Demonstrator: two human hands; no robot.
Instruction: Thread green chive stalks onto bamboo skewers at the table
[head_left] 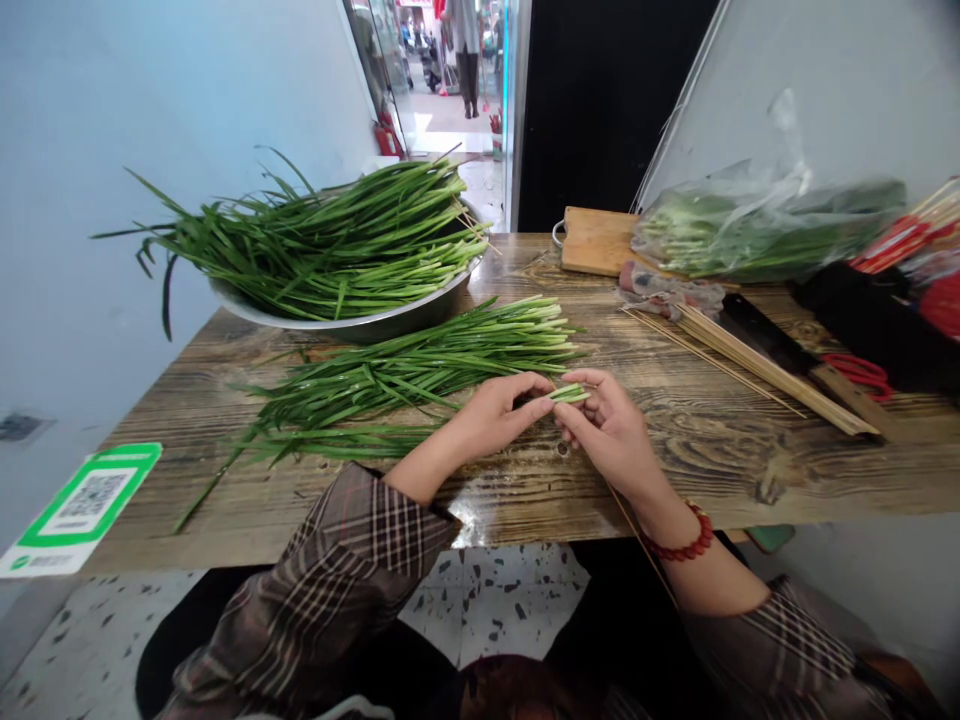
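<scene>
My left hand [501,412] pinches a small bunch of garlic chives [571,393], its pale cut ends pointing right. The leaves of this bunch trail left along the wooden table [712,470]. Close by on the right, my right hand [616,428] is closed around a thin bamboo skewer [628,518], with its fingertips at the chive ends. The skewer slants from that hand down past the table's front edge; how far its tip goes into the stems is hidden by the fingers. Just beyond my hands lies a loose pile of chives [420,355].
A metal basin [390,325] heaped with chives stands at the back left. To the right are a cutting board [596,240], a bagged bunch of greens [772,225], bamboo skewers [772,365] and a knife [772,335]. A QR-code card [90,505] is at the left edge.
</scene>
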